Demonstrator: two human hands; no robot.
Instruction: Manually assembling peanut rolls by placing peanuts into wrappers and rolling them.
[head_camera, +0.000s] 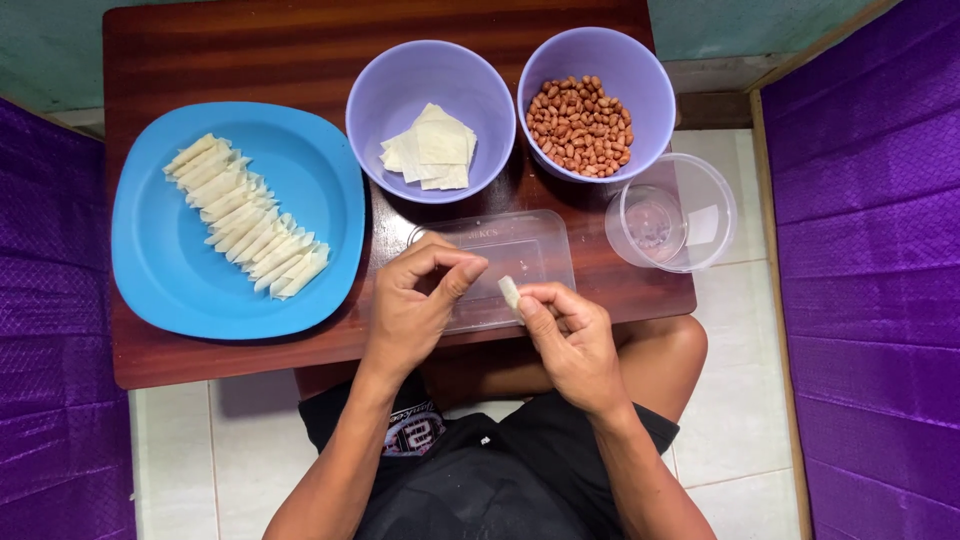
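over a clear lid (545, 250), right hand (570, 340) pinches a small roll (510, 293).

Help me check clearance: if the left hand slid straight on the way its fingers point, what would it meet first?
Probably the small rolled wrapper pinched in the right hand; the left hand points rightward at it across a small gap, though depth is unclear.

Your one camera sits on your head and looks almost straight down, close over the counter (250, 60). Its far edge lies at the top of the frame, your lap and forearms at the bottom, and purple walls (870, 300) close both sides.
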